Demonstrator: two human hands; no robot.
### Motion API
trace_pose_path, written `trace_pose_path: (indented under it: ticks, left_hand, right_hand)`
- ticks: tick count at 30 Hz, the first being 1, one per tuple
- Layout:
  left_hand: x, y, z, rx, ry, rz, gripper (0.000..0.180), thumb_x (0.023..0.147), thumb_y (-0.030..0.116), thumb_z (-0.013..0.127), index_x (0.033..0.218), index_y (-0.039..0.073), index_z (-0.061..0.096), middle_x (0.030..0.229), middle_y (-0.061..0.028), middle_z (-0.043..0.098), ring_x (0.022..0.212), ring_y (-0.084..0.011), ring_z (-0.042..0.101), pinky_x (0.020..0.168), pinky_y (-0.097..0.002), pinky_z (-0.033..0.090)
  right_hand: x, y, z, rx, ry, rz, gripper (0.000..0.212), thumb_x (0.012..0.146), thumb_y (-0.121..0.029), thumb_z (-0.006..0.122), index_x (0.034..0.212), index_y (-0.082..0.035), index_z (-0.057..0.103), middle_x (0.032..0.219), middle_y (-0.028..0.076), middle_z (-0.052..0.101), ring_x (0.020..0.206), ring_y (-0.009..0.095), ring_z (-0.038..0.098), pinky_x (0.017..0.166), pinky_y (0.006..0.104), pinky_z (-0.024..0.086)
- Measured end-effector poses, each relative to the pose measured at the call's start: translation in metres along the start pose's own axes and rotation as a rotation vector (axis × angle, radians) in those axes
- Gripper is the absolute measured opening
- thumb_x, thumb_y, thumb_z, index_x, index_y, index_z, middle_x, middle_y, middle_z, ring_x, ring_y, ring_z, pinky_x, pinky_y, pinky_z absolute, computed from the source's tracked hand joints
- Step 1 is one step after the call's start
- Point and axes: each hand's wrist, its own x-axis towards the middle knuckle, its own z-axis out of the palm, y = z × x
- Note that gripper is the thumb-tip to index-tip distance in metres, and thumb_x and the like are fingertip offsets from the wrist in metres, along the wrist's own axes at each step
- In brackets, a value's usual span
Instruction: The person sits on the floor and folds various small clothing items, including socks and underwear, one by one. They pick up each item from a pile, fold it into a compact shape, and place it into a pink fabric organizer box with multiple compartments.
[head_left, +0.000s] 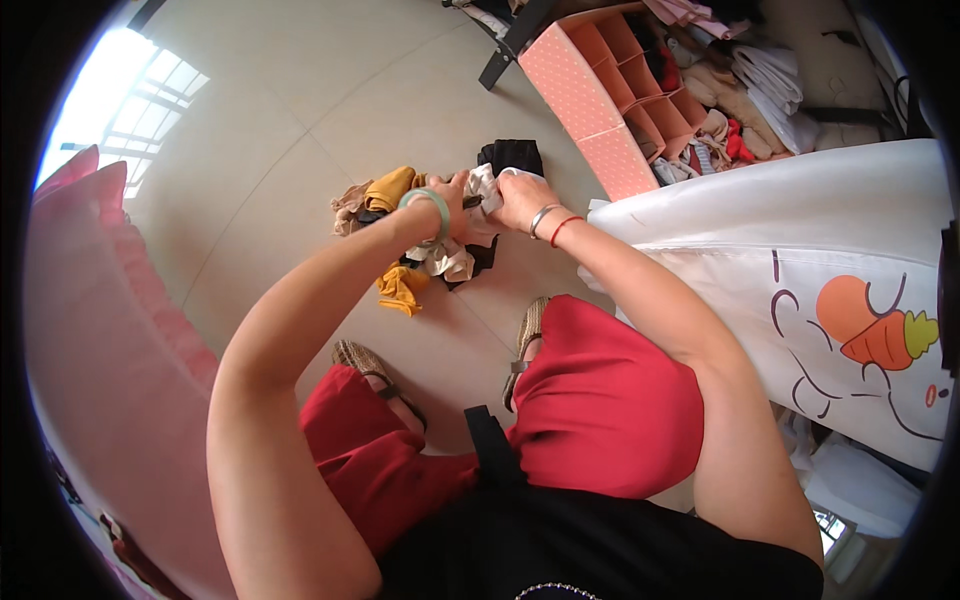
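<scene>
Both arms reach forward over a small heap of crumpled clothes on the tiled floor. My left hand (453, 205), with a pale green bangle at the wrist, is closed on a small white cloth piece (482, 184). Opposite it, my right hand (520, 200) grips the same white piece; a silver bangle and a red cord circle that wrist. Mustard-yellow cloth (392, 188) and beige cloth (349, 207) lie left of my hands. A folded black cloth (512, 156) sits just beyond. Cream cloth (447, 262) and another yellow piece (401, 289) are on the near side.
A pink dotted organizer box (590, 110) with compartments stands at the far right, clothes beside it. A white fabric cover (720, 230) with a carrot print fills the right side. Pink fabric (130, 380) borders the left. My feet in woven shoes (533, 325) are close to the heap.
</scene>
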Motion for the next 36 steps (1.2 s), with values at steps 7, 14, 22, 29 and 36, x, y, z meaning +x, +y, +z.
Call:
trace_pose_path:
  ticks: [7,14,22,29,36]
  left_hand:
    - [0.01,-0.034,0.031,-0.47,0.15,0.068,0.068,0.064,0.026,0.078,0.123,0.006,0.053,0.1,-0.0137,0.067,0.09,-0.0222,0.066,0.078,-0.0336,0.052]
    - [-0.076,-0.052,-0.083,-1.236,-0.137,0.015,0.027,0.076,0.008,0.067,0.101,-0.001,0.062,0.093,-0.0097,0.067,0.08,-0.0203,0.067,0.076,-0.0323,0.056]
    - [-0.262,-0.084,-0.166,-1.509,0.288,0.293,0.069,0.083,0.031,0.073,0.138,0.01,0.037,0.118,-0.0086,0.057,0.104,-0.0188,0.06,0.087,-0.0327,0.052]
    - [-0.419,-0.125,-0.147,-1.433,0.729,0.109,0.047,0.083,0.027,0.071,0.121,0.004,0.055,0.109,-0.0078,0.063,0.097,-0.0167,0.063,0.082,-0.0307,0.054]
    - [-0.579,-0.153,-0.122,-1.272,1.025,-0.262,0.036,0.093,0.028,0.058,0.117,0.001,0.055,0.104,-0.0083,0.065,0.088,-0.0143,0.065,0.075,-0.0272,0.055]
  right_hand:
    - [0.002,-0.009,-0.019,0.27,-0.124,-0.042,0.031,0.068,-0.025,0.067,0.087,-0.002,0.063,0.083,0.017,0.067,0.075,0.026,0.065,0.063,0.0334,0.051]
    - [0.001,-0.046,-0.105,1.507,-0.624,-0.027,0.029,0.083,-0.016,0.061,0.109,-0.008,0.051,0.104,0.006,0.056,0.092,0.019,0.06,0.073,0.0457,0.057]
    - [-0.038,-0.216,-0.18,1.743,-0.818,-0.491,0.044,0.099,-0.028,0.041,0.134,-0.002,0.04,0.133,0.012,0.047,0.123,0.026,0.048,0.101,0.0485,0.043]
    - [-0.072,-0.34,-0.191,1.386,-0.768,-0.777,0.042,0.098,-0.03,0.047,0.129,-0.002,0.049,0.118,0.007,0.057,0.111,0.016,0.054,0.089,0.0351,0.05]
    - [-0.136,-0.455,-0.176,1.402,-1.029,-1.09,0.041,0.096,-0.022,0.054,0.132,-0.003,0.049,0.118,0.007,0.057,0.11,0.015,0.055,0.09,0.0321,0.051]
